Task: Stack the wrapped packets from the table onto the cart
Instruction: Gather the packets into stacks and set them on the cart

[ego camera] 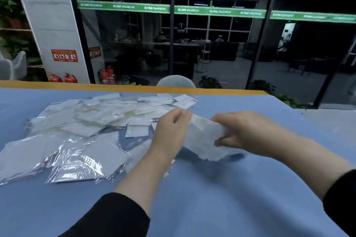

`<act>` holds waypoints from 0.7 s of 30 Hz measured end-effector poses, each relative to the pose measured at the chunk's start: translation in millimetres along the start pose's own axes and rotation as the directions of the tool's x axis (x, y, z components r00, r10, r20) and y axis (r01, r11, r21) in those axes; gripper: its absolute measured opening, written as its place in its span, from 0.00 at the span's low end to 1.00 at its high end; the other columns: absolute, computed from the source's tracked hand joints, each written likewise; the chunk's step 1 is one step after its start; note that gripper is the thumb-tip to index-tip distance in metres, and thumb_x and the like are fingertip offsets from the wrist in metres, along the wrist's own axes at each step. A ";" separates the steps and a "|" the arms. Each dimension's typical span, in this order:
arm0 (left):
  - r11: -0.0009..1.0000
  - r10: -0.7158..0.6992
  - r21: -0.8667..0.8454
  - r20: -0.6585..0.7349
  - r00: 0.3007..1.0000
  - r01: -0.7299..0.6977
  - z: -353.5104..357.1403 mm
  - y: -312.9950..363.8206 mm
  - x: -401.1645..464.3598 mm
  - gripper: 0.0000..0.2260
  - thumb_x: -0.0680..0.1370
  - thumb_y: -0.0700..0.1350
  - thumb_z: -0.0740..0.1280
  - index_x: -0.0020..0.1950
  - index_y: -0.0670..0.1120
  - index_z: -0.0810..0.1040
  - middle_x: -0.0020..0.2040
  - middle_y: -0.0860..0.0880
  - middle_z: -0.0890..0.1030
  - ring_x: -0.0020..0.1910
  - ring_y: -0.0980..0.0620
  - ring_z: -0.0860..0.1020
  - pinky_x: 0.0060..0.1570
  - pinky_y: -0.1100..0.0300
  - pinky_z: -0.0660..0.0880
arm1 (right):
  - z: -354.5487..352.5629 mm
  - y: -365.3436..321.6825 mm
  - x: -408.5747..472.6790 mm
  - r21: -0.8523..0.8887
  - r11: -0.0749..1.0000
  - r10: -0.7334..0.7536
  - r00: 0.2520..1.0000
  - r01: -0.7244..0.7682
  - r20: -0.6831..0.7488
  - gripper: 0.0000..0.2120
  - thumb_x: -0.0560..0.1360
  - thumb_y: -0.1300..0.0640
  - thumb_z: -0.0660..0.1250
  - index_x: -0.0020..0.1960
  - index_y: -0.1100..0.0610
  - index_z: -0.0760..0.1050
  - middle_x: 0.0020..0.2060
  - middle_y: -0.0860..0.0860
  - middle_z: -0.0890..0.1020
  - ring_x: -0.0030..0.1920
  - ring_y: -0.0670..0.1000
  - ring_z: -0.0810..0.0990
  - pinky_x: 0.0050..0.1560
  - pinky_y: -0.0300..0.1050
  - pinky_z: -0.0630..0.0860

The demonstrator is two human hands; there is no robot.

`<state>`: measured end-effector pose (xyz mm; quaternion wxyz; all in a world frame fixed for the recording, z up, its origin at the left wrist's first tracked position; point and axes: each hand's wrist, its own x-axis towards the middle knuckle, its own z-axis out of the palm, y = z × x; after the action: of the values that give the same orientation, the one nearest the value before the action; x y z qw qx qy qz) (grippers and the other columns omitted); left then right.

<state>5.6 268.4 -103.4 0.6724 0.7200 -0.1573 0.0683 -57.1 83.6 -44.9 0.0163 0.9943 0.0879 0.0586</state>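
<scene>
Blue tabletop [212, 198] w/ orange far edge, dark glass wall behind; 3 red extinguishers [69, 78] by white pillar [50, 15]. Two hands, black sleeves: left hand [169, 131] & right hand [248, 132] both grip one blurred white bundle of packets [204, 136], lifted just above table. Loose pile of wrapped packets [86, 127] lies left of hands, too many/overlapped to count. Cart not in view.
</scene>
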 end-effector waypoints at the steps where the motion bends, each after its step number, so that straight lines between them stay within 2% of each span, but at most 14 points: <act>1: 1.000 0.001 0.027 0.013 1.000 -0.001 -0.6 -2.7 1.5 0.20 0.80 0.55 0.64 0.43 0.37 0.72 0.37 0.48 0.69 0.37 0.53 0.67 0.42 0.54 0.64 | 8.3 6.2 0.0 0.040 0.999 0.015 1.000 -0.014 -0.018 0.20 0.74 0.37 0.69 0.63 0.39 0.69 0.53 0.39 0.80 0.54 0.49 0.78 0.52 0.50 0.76; 4: 0.997 -0.031 0.064 0.001 1.000 0.031 -4.2 -3.2 1.4 0.38 0.73 0.73 0.59 0.47 0.34 0.73 0.38 0.48 0.71 0.38 0.52 0.70 0.43 0.53 0.66 | 32.7 17.8 -0.2 0.173 0.984 0.066 0.994 -0.050 -0.086 0.19 0.72 0.37 0.71 0.59 0.39 0.70 0.51 0.36 0.78 0.52 0.45 0.76 0.52 0.49 0.75; 6: 0.992 0.010 0.127 -0.035 0.999 -0.005 0.1 0.3 -3.4 0.41 0.72 0.77 0.57 0.42 0.35 0.70 0.35 0.50 0.68 0.35 0.53 0.68 0.39 0.57 0.64 | 47.1 21.1 1.3 0.246 0.968 0.087 0.983 -0.044 -0.165 0.20 0.71 0.36 0.72 0.58 0.39 0.69 0.50 0.35 0.76 0.52 0.44 0.75 0.51 0.48 0.75; 9: 0.974 0.069 0.218 -0.050 0.996 -0.056 6.1 4.1 -8.3 0.36 0.72 0.75 0.63 0.36 0.40 0.65 0.32 0.52 0.64 0.32 0.54 0.63 0.33 0.60 0.59 | 55.2 21.3 5.8 0.281 0.960 0.055 0.968 0.016 -0.245 0.23 0.70 0.35 0.72 0.61 0.38 0.69 0.51 0.34 0.74 0.52 0.41 0.73 0.50 0.45 0.73; 12: 0.959 0.017 0.283 -0.042 0.999 -0.004 8.6 -1.8 -5.4 0.24 0.73 0.63 0.73 0.36 0.42 0.72 0.30 0.53 0.69 0.32 0.53 0.67 0.34 0.57 0.64 | 56.4 19.2 6.1 0.243 0.968 0.005 0.966 0.060 -0.258 0.26 0.69 0.34 0.72 0.63 0.38 0.69 0.53 0.34 0.76 0.54 0.40 0.74 0.50 0.44 0.72; 15: 0.966 -0.023 0.259 -0.012 1.000 0.025 7.6 -4.7 -5.1 0.14 0.75 0.53 0.75 0.40 0.43 0.78 0.32 0.52 0.76 0.32 0.54 0.72 0.30 0.61 0.69 | 52.9 25.7 2.7 0.333 0.943 0.100 0.959 -0.006 -0.265 0.29 0.67 0.34 0.74 0.64 0.37 0.70 0.49 0.33 0.73 0.50 0.37 0.68 0.52 0.40 0.65; 17: 0.977 -0.045 0.208 -0.011 0.999 0.046 8.0 -4.7 -5.3 0.13 0.76 0.50 0.74 0.43 0.42 0.79 0.34 0.50 0.77 0.30 0.55 0.73 0.25 0.65 0.68 | 52.2 38.8 -2.0 0.391 0.915 0.186 0.965 -0.101 -0.185 0.30 0.66 0.34 0.76 0.64 0.39 0.70 0.52 0.34 0.73 0.50 0.35 0.65 0.55 0.41 0.64; 18: 0.981 -0.061 0.183 -0.015 0.998 0.062 7.7 -4.6 -5.6 0.12 0.76 0.50 0.74 0.43 0.42 0.79 0.34 0.50 0.78 0.29 0.55 0.74 0.24 0.65 0.68 | 52.4 45.4 -4.0 0.449 0.881 0.222 0.968 -0.150 -0.113 0.29 0.66 0.36 0.76 0.63 0.39 0.71 0.53 0.35 0.75 0.52 0.37 0.69 0.54 0.40 0.66; 20: 0.986 -0.088 0.142 -0.011 0.996 0.088 8.5 -4.7 -6.4 0.12 0.76 0.50 0.74 0.44 0.42 0.78 0.35 0.47 0.79 0.29 0.54 0.75 0.23 0.64 0.68 | 54.6 56.0 -7.6 0.610 0.765 0.261 0.965 -0.207 0.001 0.26 0.67 0.40 0.79 0.60 0.39 0.72 0.52 0.35 0.77 0.52 0.38 0.76 0.47 0.32 0.69; 21: 0.987 -0.094 0.130 -0.007 0.996 0.094 9.0 -4.5 -7.1 0.12 0.76 0.50 0.74 0.44 0.43 0.78 0.36 0.45 0.79 0.31 0.53 0.75 0.24 0.62 0.69 | 56.6 59.2 -8.0 0.656 0.726 0.263 0.965 -0.207 0.013 0.25 0.67 0.42 0.79 0.59 0.39 0.73 0.50 0.36 0.78 0.50 0.37 0.77 0.45 0.29 0.70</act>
<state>-0.7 260.6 -110.6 0.6264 0.7691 -0.1180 0.0470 -48.0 22.6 -99.4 -0.3418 0.9372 -0.0234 0.0659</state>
